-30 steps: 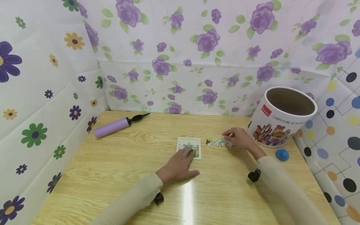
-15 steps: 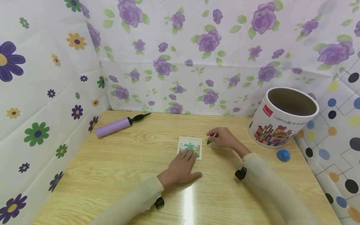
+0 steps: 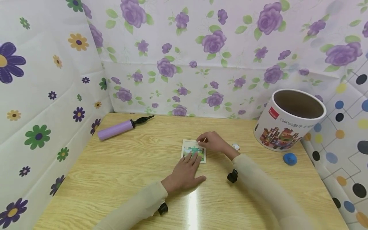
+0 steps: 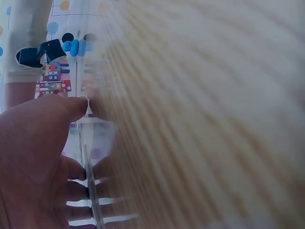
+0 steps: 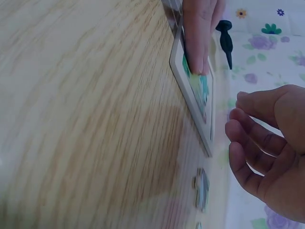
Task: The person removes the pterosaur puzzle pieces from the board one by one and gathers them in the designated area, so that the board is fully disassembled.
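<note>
A small square jigsaw puzzle (image 3: 194, 149) in a white frame lies on the table, its picture green and white. My left hand (image 3: 185, 171) rests flat on its lower part, fingers straight and thumb spread to the side. Over the frame's upper right corner is my right hand (image 3: 214, 141), thumb and index fingertips (image 5: 236, 114) brought together in a pinch. The puzzle piece at those fingertips is hidden by them. One loose puzzle piece (image 5: 202, 191) lies beside the frame in the right wrist view. Another loose piece (image 3: 235, 147) shows right of the right wrist in the head view.
A purple hand pump (image 3: 116, 130) with a black nozzle lies at the back left. At the back right stands a large white bucket (image 3: 284, 127) with printed blocks on it, and a small blue object (image 3: 289, 158) sits before it. Flowered cloth (image 3: 187, 64) hangs behind the table.
My right hand went left from the loose pieces, picked up the dark puzzle piece nearest the frame, and came over the frame's corner. The left hand slid slightly down the puzzle and stayed there.
</note>
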Available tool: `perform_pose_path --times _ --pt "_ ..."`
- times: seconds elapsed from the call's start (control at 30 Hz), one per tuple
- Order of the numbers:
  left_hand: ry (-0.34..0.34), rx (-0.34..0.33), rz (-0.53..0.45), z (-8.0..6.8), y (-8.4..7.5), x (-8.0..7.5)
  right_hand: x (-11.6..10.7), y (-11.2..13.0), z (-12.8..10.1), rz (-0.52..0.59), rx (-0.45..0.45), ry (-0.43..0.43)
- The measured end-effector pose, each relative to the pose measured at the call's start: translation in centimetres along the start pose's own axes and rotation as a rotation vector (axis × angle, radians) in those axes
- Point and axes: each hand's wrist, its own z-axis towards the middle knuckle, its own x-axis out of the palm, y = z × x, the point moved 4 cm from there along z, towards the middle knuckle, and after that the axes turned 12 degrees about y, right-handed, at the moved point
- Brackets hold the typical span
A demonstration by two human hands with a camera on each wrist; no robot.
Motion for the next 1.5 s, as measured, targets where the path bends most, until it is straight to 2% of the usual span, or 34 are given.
perform_pose_path --times 0.23,0.47,0.8,1.03,1.5 --pt "-0.015 0.013 -0.010 0.1 0.0 0.1 0.9 1.0 1.5 -0.005 -0.023 0.014" --pt "0.004 0.018 -0.009 -0.2 0.0 -0.1 1.5 2.0 2.3 -0.004 -0.055 0.047" --pt "-0.024 0.034 -0.003 -0.3 0.0 -0.1 2.6 2.1 3.5 -0.019 -0.074 0.042" --pt "-0.025 0.029 0.001 -0.2 0.1 0.2 3.1 2.6 3.7 -0.018 -0.092 0.037" --pt "-0.021 0.042 0.027 -0.1 0.3 0.2 3.3 2.6 4.0 -0.007 -0.071 0.037"
